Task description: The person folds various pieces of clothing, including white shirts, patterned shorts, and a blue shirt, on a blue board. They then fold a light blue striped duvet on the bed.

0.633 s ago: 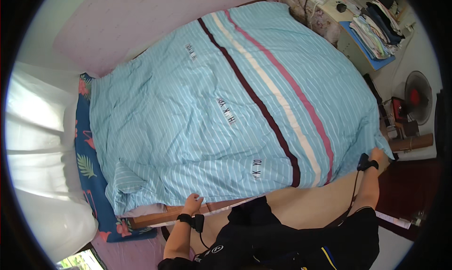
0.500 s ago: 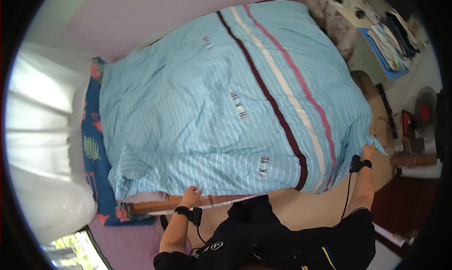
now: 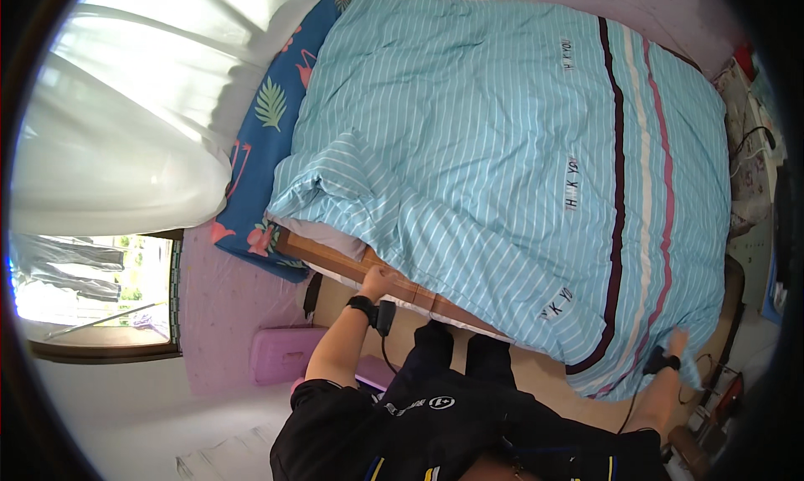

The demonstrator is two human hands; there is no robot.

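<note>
A light blue quilt [image 3: 469, 137] with thin white stripes and dark, cream and pink bands covers most of the bed. My left hand [image 3: 378, 281] is closed at the quilt's near edge, beside the bed's wooden side board [image 3: 335, 253]. At the near right corner my right hand [image 3: 678, 342] is somewhat blurred, its fingers closed on the quilt where it hangs down. Near the bed's left end the quilt is bunched into a raised fold, and a bit of pale bedding [image 3: 322, 232] shows under it.
A dark blue cloth with flamingos and leaves [image 3: 243, 167] lies along the bed's left end. White curtains [image 3: 142, 129] hang beside it, above an open window [image 3: 92, 288]. A pink case [image 3: 285, 355] stands by the wall. A cluttered desk [image 3: 758, 121] is at the right.
My view has swung left, bringing in the window and pink case. The quilt's near edge now slants down to the right, with more side board bare. Both hands stay at the near edge.
</note>
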